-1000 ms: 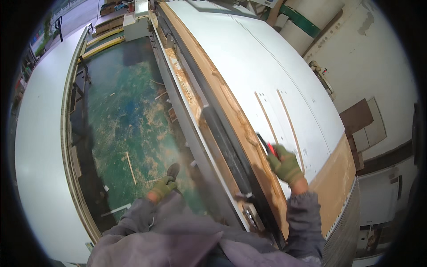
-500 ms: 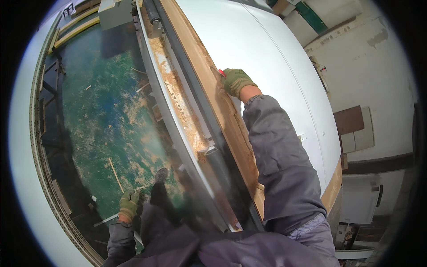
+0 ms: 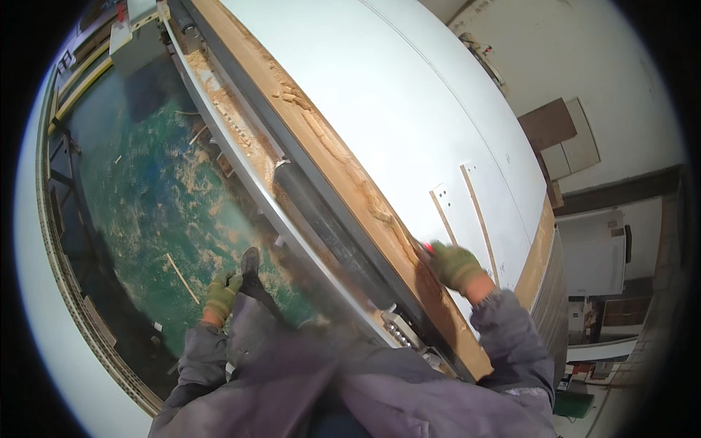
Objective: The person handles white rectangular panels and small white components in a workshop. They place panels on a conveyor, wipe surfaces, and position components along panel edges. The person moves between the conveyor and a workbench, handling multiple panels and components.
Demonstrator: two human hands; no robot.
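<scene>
My right hand [image 3: 454,267], in a green knit glove, is closed around a small red-handled tool [image 3: 428,249] whose grip is mostly hidden. Its dark tip meets the ragged ridge between a long brown board strip [image 3: 343,168] and the white panel [image 3: 409,109]. Torn, crumbly brown material lines that ridge. Low beside my leg, my gloved left hand [image 3: 221,298] hangs with fingers loosely apart; nothing shows in it.
A black roller [image 3: 321,212] and a metal rail [image 3: 244,168] run alongside the strip, with sawdust between. Two narrow strips [image 3: 479,219] lie on the white panel. Scraps and dust cover the green floor [image 3: 161,197]. A grey machine box [image 3: 137,45] stands at far left.
My right hand has drawn the tool along the ridge toward my body, to the lower right. My left hand has risen slightly. The whole view has shifted with my head.
</scene>
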